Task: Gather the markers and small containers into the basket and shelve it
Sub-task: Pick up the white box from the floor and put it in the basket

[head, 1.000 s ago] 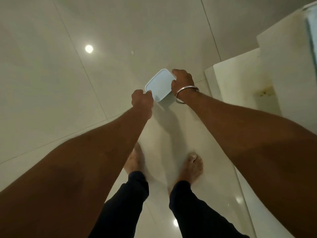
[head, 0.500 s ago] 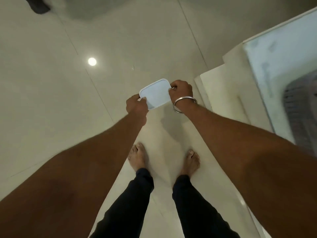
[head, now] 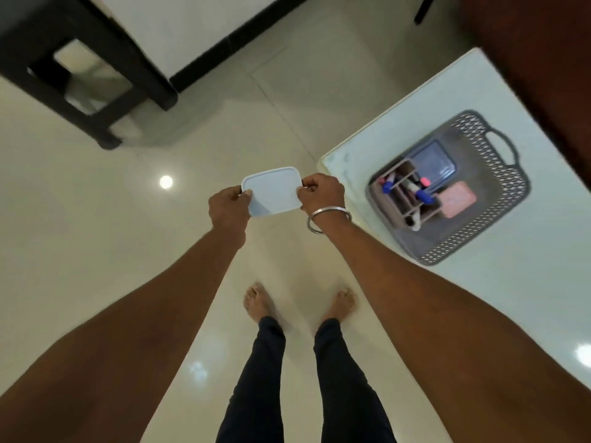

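Observation:
I hold a small white-lidded container (head: 273, 191) level in front of me, above the floor. My left hand (head: 227, 206) grips its left edge and my right hand (head: 321, 194) grips its right edge. To the right, a grey perforated basket (head: 499, 199) sits on a pale table (head: 511, 298). Inside it stands a brown divided holder with markers (head: 412, 190), a blue-lidded container (head: 433, 159) behind it and a pink-lidded container (head: 457, 199) beside it.
A black stool frame (head: 80, 68) stands at the upper left on the glossy tiled floor (head: 96, 235). A white wall with a black skirting (head: 208, 59) runs behind it. Dark brown furniture (head: 543, 59) borders the table's far side. My bare feet are below.
My view has tilted up and swung right, bringing the table with the basket and the black stool into sight. Both hands keep hold of the white-lidded container.

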